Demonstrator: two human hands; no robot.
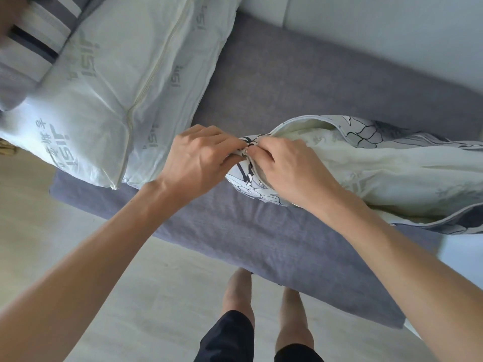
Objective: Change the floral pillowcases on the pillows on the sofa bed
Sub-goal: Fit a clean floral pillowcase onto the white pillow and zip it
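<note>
- At the upper left corner a striped cushion [39, 30] in white, grey and dark bands is cut off by the frame edge and partly covered by a bare pillow [125, 82]
- The bare pillow is seen lying across the left of the grey sofa bed [274, 82]; its pale cover carries a zip seam down the middle and faint grey printing, of which the letters "ISI" can be read several times; the characters beside them are too faint to make out
- The left hand [198, 158] is seen with fingers curled, pinching the corner of the floral pillowcase [251, 178]; the fingertips are hidden in the fabric
- A small metal zip pull [246, 152] is just visible between the two hands
- The right hand [292, 171] is curled onto the same corner, touching the left hand; whether the pull or only the cloth is pinched cannot be told
- The floral pillowcase is white with dark outlined petals and is gaping open along its edge, lying on the right half of the sofa bed
- A second pillow [379, 173], cream with faint unreadable printing, is exposed inside the opening; its far end is cut off at the right edge
- Below, pale floor [162, 296] and the person's bare legs are seen
</note>
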